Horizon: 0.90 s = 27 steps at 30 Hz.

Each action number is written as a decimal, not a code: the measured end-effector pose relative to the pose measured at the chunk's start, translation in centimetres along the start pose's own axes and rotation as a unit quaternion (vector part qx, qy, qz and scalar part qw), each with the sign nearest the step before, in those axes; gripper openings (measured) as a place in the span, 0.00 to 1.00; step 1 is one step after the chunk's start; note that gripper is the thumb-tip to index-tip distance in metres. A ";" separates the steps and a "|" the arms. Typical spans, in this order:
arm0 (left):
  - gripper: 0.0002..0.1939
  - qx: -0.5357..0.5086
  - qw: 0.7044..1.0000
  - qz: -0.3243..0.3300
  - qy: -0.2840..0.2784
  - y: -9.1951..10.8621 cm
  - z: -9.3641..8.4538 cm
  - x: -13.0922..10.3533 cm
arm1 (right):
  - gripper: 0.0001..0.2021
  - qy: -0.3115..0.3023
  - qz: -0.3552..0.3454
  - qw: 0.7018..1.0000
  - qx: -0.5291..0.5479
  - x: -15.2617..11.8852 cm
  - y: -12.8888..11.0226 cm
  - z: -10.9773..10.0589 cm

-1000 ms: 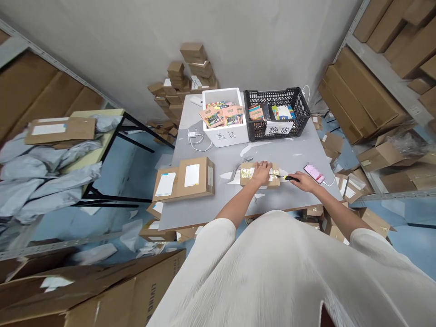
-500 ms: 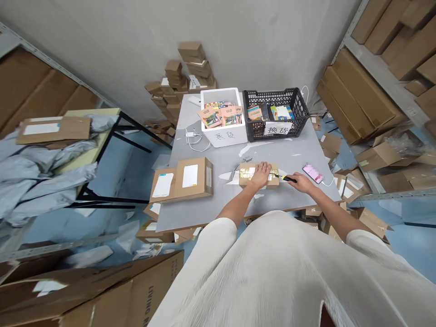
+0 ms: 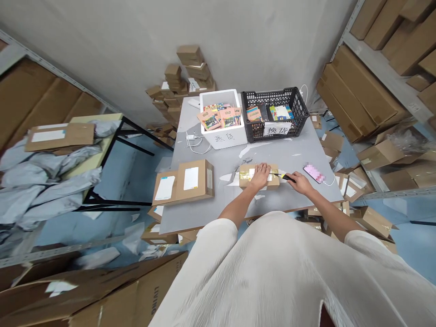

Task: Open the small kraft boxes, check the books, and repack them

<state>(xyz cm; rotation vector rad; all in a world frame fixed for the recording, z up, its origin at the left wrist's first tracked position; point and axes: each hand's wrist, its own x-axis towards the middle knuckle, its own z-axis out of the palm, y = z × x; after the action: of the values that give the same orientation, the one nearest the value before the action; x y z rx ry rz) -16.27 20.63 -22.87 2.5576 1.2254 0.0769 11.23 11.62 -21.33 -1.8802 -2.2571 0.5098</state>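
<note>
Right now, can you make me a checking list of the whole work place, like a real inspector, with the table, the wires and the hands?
Surface: grey table, marked with white patches.
Things in use: taped carton and cutter, its blade at the carton.
Clutter: labelled boxes, grey scraps, phone, white bin of booklets, black crate.
Hands: left hand flat on the carton; right hand gripping the cutter.
Cables: white cable left of the bin; another beside the phone.
Surroundings: stacked cartons by the wall; grey bags at left.
</note>
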 end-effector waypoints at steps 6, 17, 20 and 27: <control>0.43 0.003 1.000 -0.005 -0.011 -0.2 0.1 0.2 | 0.25 -0.011 -0.009 0.998 0.056 0.0 0.4 0.5; 0.46 -0.004 1.000 -0.015 -0.014 0.0 0.1 0.1 | 0.25 -0.010 -0.045 0.999 0.027 1.0 3.0 -0.9; 0.46 0.001 1.000 -0.013 -0.009 0.1 0.1 0.0 | 0.25 -0.012 -0.050 0.997 0.055 1.3 2.7 -0.6; 0.43 0.020 1.000 -0.007 0.001 0.1 0.1 -0.4 | 0.25 -0.017 -0.061 0.997 0.032 2.1 2.8 -0.9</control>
<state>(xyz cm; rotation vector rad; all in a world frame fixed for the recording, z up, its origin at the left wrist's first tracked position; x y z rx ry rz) -16.38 20.26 -22.94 2.5830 1.2591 0.0530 13.68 14.23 -21.66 -1.7041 -2.3301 0.5906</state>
